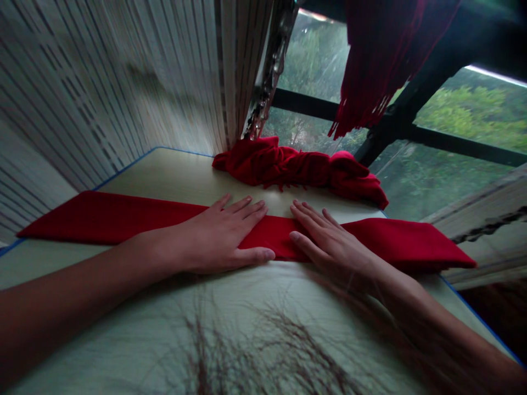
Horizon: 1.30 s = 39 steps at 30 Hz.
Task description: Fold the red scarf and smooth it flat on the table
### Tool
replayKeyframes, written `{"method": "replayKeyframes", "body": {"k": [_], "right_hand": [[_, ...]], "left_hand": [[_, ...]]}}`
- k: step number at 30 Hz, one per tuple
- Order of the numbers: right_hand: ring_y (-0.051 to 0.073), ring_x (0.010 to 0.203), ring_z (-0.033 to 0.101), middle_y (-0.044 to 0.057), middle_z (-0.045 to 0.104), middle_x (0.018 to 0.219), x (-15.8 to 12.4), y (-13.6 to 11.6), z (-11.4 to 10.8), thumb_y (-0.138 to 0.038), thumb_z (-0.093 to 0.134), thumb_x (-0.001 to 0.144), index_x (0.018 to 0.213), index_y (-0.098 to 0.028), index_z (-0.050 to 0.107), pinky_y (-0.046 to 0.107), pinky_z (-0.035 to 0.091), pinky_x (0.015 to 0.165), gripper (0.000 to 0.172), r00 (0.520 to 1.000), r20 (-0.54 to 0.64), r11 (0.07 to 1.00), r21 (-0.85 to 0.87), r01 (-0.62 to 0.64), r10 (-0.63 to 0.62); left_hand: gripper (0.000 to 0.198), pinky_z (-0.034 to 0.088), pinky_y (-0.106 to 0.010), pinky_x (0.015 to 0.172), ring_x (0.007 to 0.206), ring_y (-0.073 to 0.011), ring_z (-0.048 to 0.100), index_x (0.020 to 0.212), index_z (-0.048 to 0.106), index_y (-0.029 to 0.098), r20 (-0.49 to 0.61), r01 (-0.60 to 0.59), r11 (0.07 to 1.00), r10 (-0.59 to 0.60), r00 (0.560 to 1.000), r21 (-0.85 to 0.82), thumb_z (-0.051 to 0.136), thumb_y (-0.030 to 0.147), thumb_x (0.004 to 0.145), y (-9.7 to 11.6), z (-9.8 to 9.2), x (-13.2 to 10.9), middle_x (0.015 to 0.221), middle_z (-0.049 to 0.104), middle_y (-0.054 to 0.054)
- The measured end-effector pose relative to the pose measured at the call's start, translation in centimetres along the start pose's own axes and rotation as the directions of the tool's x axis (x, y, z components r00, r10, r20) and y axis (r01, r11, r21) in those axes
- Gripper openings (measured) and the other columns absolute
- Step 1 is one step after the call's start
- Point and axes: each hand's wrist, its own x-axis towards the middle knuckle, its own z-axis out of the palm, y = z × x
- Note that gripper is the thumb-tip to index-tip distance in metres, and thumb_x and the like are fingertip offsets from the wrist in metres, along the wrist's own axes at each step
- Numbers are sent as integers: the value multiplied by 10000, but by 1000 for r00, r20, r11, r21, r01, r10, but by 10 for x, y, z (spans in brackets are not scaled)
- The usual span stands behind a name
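Red folded cloth band (272, 237) stretches across the pale worktop (164, 178), running from the left side of the view to the right, with both ends tapering to angled points. Its middle lies directly under the person's two hands, and a short stretch of it shows in the narrow gap between them.

The left hand (218, 236) is pressed palm-down on the band, fingers spread and pointing right, with the fingertips reaching just past the band's far edge onto the worktop. The right hand (329, 244) mirrors it, flat and spread, fingers angled toward the left hand, and its thumb lies on the cloth. Neither hand pinches or closes on anything; both simply press the fabric flat.

Just beyond the band, a crumpled dark red cloth (296, 167) lies in a loose, twisted roll along the far part of the worktop, apart from the hands. A blue edge strip (123, 169) runs along the worktop's border. Above, a fringed red cloth (382, 60) hangs in front of a window with a dark frame (453, 141), and green foliage (465, 112) shows outside. A striped curtain (111, 82) fills the left side, and dark strands of hair (201, 351) cross the lower view.
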Motion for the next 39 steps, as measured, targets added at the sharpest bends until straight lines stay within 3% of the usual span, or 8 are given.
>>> {"method": "replayKeyframes", "body": {"k": [3,8,13,19,25,31,36,39], "right_hand": [[267,1572,187,74,272,1689,0,-5,0,-619,292,1049,1628,-238,269,557,166,1283,694,998,18,998,5,59,-59],[279,1571,190,93,283,1687,1,-9,1,-629,289,1045,1623,-214,290,550,162,1285,712,1000,27,1000,-17,-2,3],[276,1577,162,90,246,1696,1,-8,0,-642,301,1037,1631,-205,257,556,146,1284,739,998,42,999,-6,52,-51],[282,1577,155,87,239,1694,2,-6,-3,-664,265,1033,1626,-207,275,575,142,1280,748,998,59,999,-12,-36,37],[270,1580,133,82,224,1698,2,-10,-3,-667,303,1027,1634,-207,238,564,132,1283,765,997,64,999,-2,48,-47],[275,1574,168,66,248,1694,0,0,-3,-657,288,1034,1627,-244,268,567,150,1280,722,996,86,1000,-7,-28,28],[257,1583,115,71,198,1708,5,-14,1,-661,252,1037,1641,-225,211,554,122,1286,746,998,23,999,8,51,-51],[262,1584,117,81,197,1705,6,-18,0,-667,266,1032,1634,-197,231,556,114,1286,765,995,64,997,15,71,-72]], "left_hand": [[963,-11,-481,1278,1593,-280,29,1657,117,156,-2,0,1000,0,1000,2,225,816,964,1,0,0,1711,44,-59],[955,-15,-483,1278,1594,-266,20,1656,106,162,5,4,1000,-4,1000,12,226,813,968,2,-1,0,1712,35,-50],[937,13,-495,1278,1593,-279,42,1656,122,179,-20,-7,1000,7,1000,-5,243,808,972,0,0,-1,1713,64,-50],[880,25,-525,1272,1592,-282,52,1655,141,251,-32,-21,1000,21,999,-9,254,800,978,0,-1,-2,1715,66,-31],[824,46,-545,1266,1592,-277,54,1652,115,329,-43,-43,999,42,998,-8,271,787,985,0,-2,-1,1717,62,-21],[865,27,-540,1268,1591,-288,43,1655,138,278,-25,-23,1000,23,999,-1,250,803,976,2,-2,-1,1716,62,-46],[873,19,-541,1269,1593,-275,30,1655,111,275,-21,-20,1000,20,1000,7,257,803,975,2,-2,0,1716,53,-39],[864,30,-538,1269,1593,-266,33,1655,77,292,-30,-26,1000,26,999,2,261,798,979,1,-1,0,1716,56,-35]]}}
